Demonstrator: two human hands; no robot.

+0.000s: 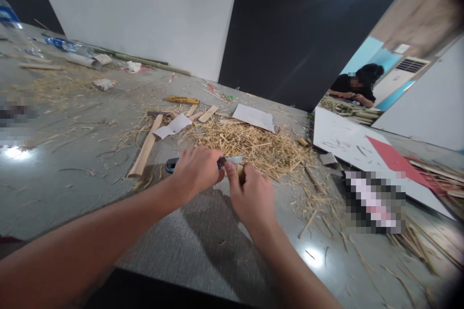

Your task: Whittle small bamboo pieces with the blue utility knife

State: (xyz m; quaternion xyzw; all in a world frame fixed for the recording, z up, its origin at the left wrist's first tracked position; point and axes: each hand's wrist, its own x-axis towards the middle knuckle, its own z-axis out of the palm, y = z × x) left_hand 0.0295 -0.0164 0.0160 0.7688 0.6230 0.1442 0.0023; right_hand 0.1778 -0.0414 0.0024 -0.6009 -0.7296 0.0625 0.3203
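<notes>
Bamboo piece point(240, 170) is being whittled just before the shavings pile point(253, 147) on the worktop point(72, 178): right hand point(252, 198) pinching it, left hand point(195, 171) clenching the knife point(232, 160). Shallow strokes, blade angled away from fingers, seem best.

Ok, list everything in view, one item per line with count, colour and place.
knife: one, blue handle, silver blade, in left hand
bamboo piece: one, tan, in right hand
shavings: one pile, straw-yellow, behind the hands
bamboo slat: one, tan, left of the pile
paper sheets: two, white, behind the pile
board: one, white with red, right
table: one, grey
other person: one, dark top, far right
left hand: one, closed on knife
right hand: one, closed on bamboo piece
</notes>
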